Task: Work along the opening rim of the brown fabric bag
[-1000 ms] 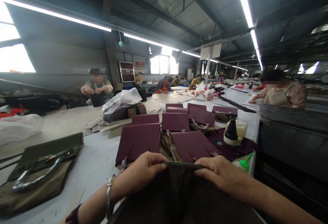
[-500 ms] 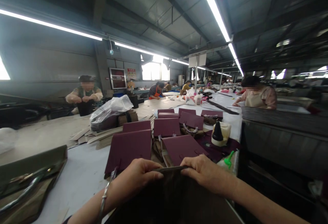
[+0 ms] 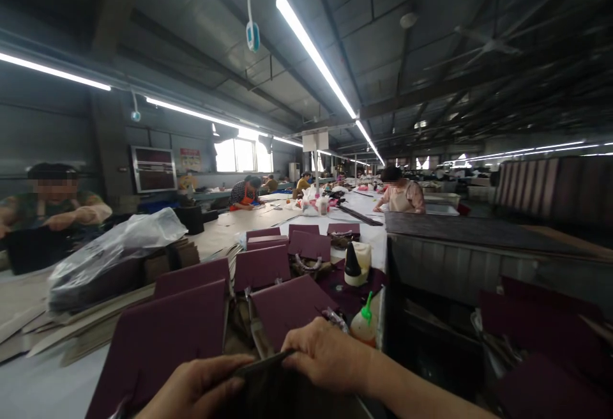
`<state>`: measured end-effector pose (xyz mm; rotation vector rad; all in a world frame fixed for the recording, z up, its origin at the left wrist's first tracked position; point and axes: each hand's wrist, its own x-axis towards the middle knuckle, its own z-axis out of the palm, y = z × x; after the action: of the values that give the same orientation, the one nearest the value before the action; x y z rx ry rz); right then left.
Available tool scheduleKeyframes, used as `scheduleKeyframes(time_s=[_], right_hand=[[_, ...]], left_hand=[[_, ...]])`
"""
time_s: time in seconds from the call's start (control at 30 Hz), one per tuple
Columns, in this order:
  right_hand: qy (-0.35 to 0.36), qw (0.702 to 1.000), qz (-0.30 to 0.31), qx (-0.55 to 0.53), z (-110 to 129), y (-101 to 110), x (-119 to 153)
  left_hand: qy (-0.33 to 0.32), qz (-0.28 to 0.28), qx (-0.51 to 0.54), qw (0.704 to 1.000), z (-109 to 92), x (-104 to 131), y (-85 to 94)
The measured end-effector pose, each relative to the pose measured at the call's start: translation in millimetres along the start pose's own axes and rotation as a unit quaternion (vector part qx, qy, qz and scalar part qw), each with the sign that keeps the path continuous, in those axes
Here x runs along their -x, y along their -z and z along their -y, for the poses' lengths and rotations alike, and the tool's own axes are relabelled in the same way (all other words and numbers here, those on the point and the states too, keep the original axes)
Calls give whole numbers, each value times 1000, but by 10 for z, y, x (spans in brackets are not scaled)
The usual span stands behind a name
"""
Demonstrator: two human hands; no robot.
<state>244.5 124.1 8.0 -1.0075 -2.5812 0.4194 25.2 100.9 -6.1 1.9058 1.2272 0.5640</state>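
Observation:
My left hand (image 3: pixel 191 387) and my right hand (image 3: pixel 325 358) both pinch the top edge of a dark brown leather bag piece (image 3: pixel 268 384) at the bottom of the view. Just beyond my hands lie several maroon leather bag panels (image 3: pixel 165 333) with metal handles, spread over the white worktable (image 3: pixel 29 387). A small glue bottle with a green nozzle (image 3: pixel 364 323) stands right of my right hand. Behind it is a larger cream bottle with a black cone cap (image 3: pixel 354 262).
A clear plastic bag (image 3: pixel 115 246) lies on stacked cardboard pieces at the left. A person (image 3: pixel 52 211) works at far left, another person (image 3: pixel 402 195) sits farther along the table, and more people work at the back. A dark bin (image 3: pixel 431 329) with maroon pieces stands at right.
The view has swung to the right and slightly up. My hands have sunk toward the bottom edge, still gripping the dark piece. The olive bag at left has left the view.

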Motion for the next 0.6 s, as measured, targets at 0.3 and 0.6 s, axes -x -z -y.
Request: scheduleKeyframes(time_s=[0.3, 0.6], right_hand=[[13, 999, 11, -42, -66, -53, -62], [-1, 1000, 20, 10, -56, -43, -200]], left_hand=[[23, -49, -77, 996, -162, 19, 4], [17, -79, -102, 991, -185, -18, -83]])
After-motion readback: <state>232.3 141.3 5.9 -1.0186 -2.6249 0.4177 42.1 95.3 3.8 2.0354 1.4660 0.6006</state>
